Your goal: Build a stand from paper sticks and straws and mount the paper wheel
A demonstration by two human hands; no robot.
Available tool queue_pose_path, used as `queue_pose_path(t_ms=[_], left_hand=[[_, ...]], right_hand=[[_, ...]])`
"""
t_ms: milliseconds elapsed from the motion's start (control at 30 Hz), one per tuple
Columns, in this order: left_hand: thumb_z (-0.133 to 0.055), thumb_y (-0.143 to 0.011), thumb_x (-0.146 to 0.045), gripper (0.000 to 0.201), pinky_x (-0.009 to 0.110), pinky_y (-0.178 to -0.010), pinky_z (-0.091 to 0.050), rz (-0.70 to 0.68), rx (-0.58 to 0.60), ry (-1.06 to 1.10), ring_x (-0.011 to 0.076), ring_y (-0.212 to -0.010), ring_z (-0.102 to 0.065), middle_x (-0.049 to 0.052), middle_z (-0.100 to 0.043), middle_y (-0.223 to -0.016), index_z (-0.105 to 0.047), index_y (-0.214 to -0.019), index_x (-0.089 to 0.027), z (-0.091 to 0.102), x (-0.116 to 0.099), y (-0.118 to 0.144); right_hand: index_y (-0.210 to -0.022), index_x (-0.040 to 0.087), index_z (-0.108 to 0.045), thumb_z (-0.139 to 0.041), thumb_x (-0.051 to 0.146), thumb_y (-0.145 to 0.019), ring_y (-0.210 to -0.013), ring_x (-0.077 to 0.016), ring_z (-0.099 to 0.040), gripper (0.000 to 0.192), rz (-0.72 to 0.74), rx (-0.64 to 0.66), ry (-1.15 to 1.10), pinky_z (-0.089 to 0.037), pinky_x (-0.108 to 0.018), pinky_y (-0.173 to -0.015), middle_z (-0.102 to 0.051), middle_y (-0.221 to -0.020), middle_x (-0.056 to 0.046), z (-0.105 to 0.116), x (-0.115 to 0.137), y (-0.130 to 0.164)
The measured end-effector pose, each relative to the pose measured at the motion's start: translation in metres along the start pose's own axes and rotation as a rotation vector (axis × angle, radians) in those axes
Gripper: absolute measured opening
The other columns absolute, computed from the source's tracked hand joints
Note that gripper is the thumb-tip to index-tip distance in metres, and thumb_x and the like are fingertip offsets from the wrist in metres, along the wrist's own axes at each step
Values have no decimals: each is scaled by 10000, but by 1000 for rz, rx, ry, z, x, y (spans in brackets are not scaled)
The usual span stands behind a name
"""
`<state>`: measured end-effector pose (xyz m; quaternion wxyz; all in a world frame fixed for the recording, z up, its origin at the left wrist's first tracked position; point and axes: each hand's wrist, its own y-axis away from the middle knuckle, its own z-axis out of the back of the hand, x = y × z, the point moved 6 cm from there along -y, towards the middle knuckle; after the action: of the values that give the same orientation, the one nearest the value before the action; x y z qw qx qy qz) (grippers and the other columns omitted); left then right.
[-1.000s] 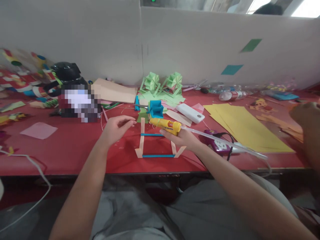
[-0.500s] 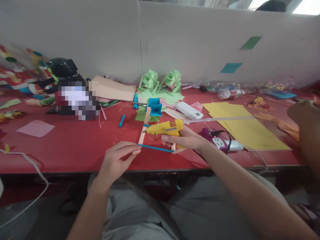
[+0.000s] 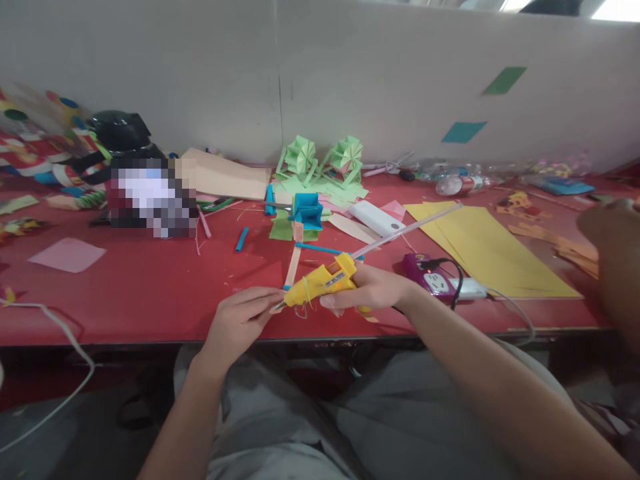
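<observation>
A yellow hot glue gun (image 3: 320, 283) is in my right hand (image 3: 375, 288), its fingers wrapped round the handle. A clear glue stick (image 3: 410, 230) juts from its back end. The nozzle points down-left and meets the end of a pale paper strip beside my left hand (image 3: 247, 310), whose fingertips pinch that end. From there the pale paper strip (image 3: 293, 263) runs up toward a folded blue paper piece (image 3: 307, 212). A thin blue paper strip (image 3: 325, 249) crosses to the right from it; the glue gun hides part of the frame.
Behind stand two green folded-paper wheels (image 3: 300, 155). To the right are a white power bank (image 3: 377, 220), yellow sheets (image 3: 480, 253) and a purple power strip (image 3: 430, 277) with cables. Another person's hand (image 3: 610, 230) is at the far right. A blue paper roll (image 3: 242, 239) lies left of centre.
The glue gun has swung down and left, so its nozzle now reaches the strip end at my left fingertips. My left hand has barely moved.
</observation>
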<state>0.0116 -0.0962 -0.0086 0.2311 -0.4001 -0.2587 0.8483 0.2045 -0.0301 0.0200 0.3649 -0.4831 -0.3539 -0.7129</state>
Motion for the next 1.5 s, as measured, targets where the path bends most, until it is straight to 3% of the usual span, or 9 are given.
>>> queue_pose_path(t_ms=[733, 1333, 1500], left_hand=[[-592, -896, -59, 233, 227, -783, -610, -163, -29, -88, 171, -832, -763, 60, -797, -934, -787, -901, -186, 0, -10, -2], [-622, -880, -45, 197, 224, -794, -596, -194, -28, -86, 169, -847, -757, 65, -794, -938, -773, -920, -165, 0, -9, -1], [-615, -880, -47, 225, 227, -773, -596, -147, -22, -76, 169, -838, -758, 55, -793, -948, -777, -949, -187, 0, -8, -2]], right_hand=[[-862, 153, -618, -645, 452, -888, -558, -95, -498, 301, 2, 61, -51, -412, -225, -532, -546, -596, 39, -4, -5, -4], [-915, 143, -650, -654, 454, -875, -551, -101, -517, 314, -32, 45, -11, -427, -217, -517, -552, -588, 39, -1, -6, -3], [-895, 147, -642, -658, 449, -870, -552, -95, -519, 304, -56, 33, -4, -423, -207, -498, -549, -607, 41, 2, -6, 0]])
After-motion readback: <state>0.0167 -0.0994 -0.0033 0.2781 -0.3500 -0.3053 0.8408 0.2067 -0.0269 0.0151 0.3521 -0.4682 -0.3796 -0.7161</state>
